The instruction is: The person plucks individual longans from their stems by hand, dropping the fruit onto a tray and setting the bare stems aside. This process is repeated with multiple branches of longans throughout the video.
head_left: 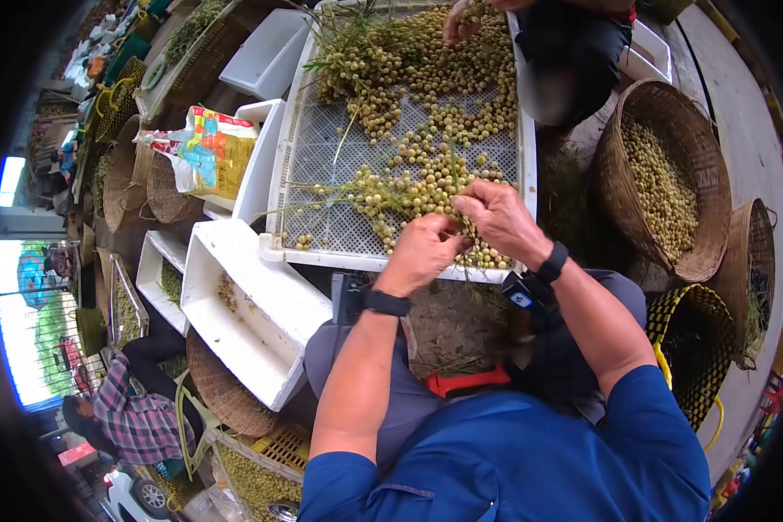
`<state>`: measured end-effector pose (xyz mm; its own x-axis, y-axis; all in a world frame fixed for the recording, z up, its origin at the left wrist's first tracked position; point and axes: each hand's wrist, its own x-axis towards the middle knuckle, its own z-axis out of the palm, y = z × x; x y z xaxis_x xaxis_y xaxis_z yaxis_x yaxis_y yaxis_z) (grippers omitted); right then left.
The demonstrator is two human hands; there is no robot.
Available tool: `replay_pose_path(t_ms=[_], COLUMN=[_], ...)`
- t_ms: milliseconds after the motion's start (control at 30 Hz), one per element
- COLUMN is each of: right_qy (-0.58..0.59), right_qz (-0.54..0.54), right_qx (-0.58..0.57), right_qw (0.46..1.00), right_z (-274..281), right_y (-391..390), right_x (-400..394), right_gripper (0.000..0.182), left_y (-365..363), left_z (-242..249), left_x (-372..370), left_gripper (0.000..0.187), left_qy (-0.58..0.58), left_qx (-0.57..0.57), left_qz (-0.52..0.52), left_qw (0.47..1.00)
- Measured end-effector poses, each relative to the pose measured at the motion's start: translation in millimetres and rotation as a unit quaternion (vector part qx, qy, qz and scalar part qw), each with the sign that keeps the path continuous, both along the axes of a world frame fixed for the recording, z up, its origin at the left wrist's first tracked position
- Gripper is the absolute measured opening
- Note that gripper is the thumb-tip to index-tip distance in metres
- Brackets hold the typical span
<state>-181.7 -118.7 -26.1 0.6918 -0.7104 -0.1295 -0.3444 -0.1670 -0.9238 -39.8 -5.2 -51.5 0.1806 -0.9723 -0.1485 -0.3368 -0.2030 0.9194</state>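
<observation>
1. Far to the left on the near side, a person in a pink-and-dark plaid shirt (143,422) sits bent over.
2. Left of the middle, a torn plastic bag with yellow, blue and red print (217,157) leans in a white rectangular bin (265,161).
3. Nearer, an open white foam box (257,326) stands tilted, a few small brownish pieces inside.
4. In the middle lies a broad white plastic tray with a perforated floor (322,258). It bears round yellow-brown fruit (461,65), densest at the far side, with green stems at the far left.
5. Over the tray's near edge, the left hand (426,252) has bent fingers drawn together at a fruit bunch with thin green stems (422,198); I cannot tell whether it grips anything.
6. At the far edge, another person's hand (457,24) is among the fruit.
7. Just beside the left hand, the right hand (500,217) curls, thumb against forefinger, over the same bunch; anything pinched there is hidden.
8. Right, a round brown wicker basket (613,187) holds more such fruit.
9. Nearer, a black-and-yellow woven basket (718,317) stands beside the right arm.
</observation>
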Motion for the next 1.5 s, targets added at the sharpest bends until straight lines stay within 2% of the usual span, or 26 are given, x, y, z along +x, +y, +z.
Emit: replay_pose_path(t_ms=[33,67,100,133,200,233,300,333,400,433,467,533,567,633,700,800,833,900,933,1000,1100,1200,1267,1367,1433,1500], right_qy=[0.006,-0.06,-0.029,0.001,0.015,0.12,0.273,0.275,0.273,0.251,0.228,0.213,0.199,0.195,0.172,0.103,0.071,-0.055,-0.085,-0.094,-0.054,-0.074,-0.089,-0.116,-0.097,-0.128], right_qz=[-0.015,-0.02,-0.022,-0.024,-0.036,-0.038,-0.074,-0.099,-0.123,-0.129,-0.136,-0.119,-0.101,-0.09,-0.084,-0.087,-0.088,-0.072,-0.042,-0.008,0.053,0.03,0.032,0.048,0.063,0.036], right_qx=[0.001,-0.023,-0.042,-0.062,-0.118,-0.144,-0.313,-0.342,-0.37,-0.292,-0.21,-0.204,-0.2,-0.211,-0.226,-0.202,-0.188,-0.071,-0.059,-0.016,-0.197,-0.179,0.042,0.1,0.115,0.192], right_qw=[1.0,0.998,0.998,0.998,0.992,0.981,0.907,0.893,0.879,0.914,0.941,0.948,0.954,0.953,0.955,0.97,0.976,0.993,0.994,0.995,0.978,0.981,0.995,0.987,0.987,0.972], right_z=[0.5,-1.3,11.8,29.4,31.8,41.1,45.4,36.9,43.7,49.6,56.1,50.7,49.0,50.4,47.0,54.9,55.3,46.0,44.8,44.0,37.8,22.7,21.7,11.0,8.8,6.2], right_y=[-1.9,-7.1,-15.2,-26.2,-55.7,-69.8,-83.0,-88.9,-88.4,-88.6,-85.9,-82.7,-80.7,-75.7,-75.6,-72.7,-71.3,-66.3,-61.1,-42.0,-23.7,-12.0,-9.2,-4.9,-2.5,1.6], right_x=[-1.9,-6.3,-13.8,-23.3,-48.7,-63.8,-87.0,-97.9,-97.1,-96.9,-93.0,-91.0,-91.1,-86.9,-85.2,-79.6,-77.7,-70.5,-64.3,-47.1,-25.9,-1.2,8.5,17.8,19.0,21.3], right_gripper=[0.023,0.02,0.019,0.018,0.014,0.015,0.031,0.034,0.037,0.038,0.039,0.038,0.036,0.032,0.03,0.022,0.02,0.016,0.015,0.026,0.034,0.035,0.035,0.032,0.03,0.029], left_y=[2.9,6.4,8.4,9.5,21.5,26.5,30.5,27.3,19.7,19.8,19.6,19.1,17.4,11.9,3.7,-0.9,-1.0,-1.4,0.1,1.0,-0.6,-0.3,-0.5,-0.8,-1.5,-2.5], left_z=[3.5,7.2,13.0,17.2,-13.1,-25.2,-43.5,-48.0,-44.7,-44.0,-47.5,-53.3,-54.1,-56.8,-31.3,-6.9,2.9,31.5,36.4,40.1,37.8,37.6,36.5,39.1,39.7,40.2], left_x=[10.1,21.0,33.5,50.9,99.1,118.1,138.0,138.0,130.1,129.2,128.4,128.0,123.7,114.0,95.5,78.0,72.7,63.1,62.4,59.7,54.5,44.0,40.3,39.7,42.0,41.6], left_gripper=[0.019,0.021,0.022,0.023,0.02,0.025,0.029,0.029,0.03,0.03,0.03,0.026,0.026,0.02,0.014,0.013,0.013,0.019,0.022,0.021,0.02,0.022,0.022,0.022,0.02,0.019], left_qy=[0.037,0.075,0.167,0.254,0.4,0.419,0.448,0.448,0.465,0.463,0.491,0.51,0.509,0.376,0.363,0.36,0.365,0.36,0.374,0.389,0.404,0.39,0.371,0.353,0.379,0.38], left_qx=[0.02,0.04,0.026,0.011,-0.103,-0.105,-0.027,-0.029,0.049,0.047,0.008,-0.029,-0.025,-0.043,-0.056,-0.141,-0.138,-0.166,-0.174,-0.173,-0.164,-0.132,-0.125,-0.114,-0.089,-0.078], left_qz=[0.039,0.079,0.205,0.326,0.462,0.5,0.543,0.544,0.625,0.627,0.579,0.493,0.489,0.464,0.45,0.343,0.339,0.293,0.266,0.241,0.208,0.168,0.16,0.17,0.217,0.237], left_qw=[0.998,0.993,0.964,0.91,0.785,0.751,0.71,0.709,0.625,0.625,0.65,0.704,0.707,0.801,0.814,0.856,0.856,0.87,0.871,0.872,0.876,0.896,0.906,0.913,0.895,0.891])
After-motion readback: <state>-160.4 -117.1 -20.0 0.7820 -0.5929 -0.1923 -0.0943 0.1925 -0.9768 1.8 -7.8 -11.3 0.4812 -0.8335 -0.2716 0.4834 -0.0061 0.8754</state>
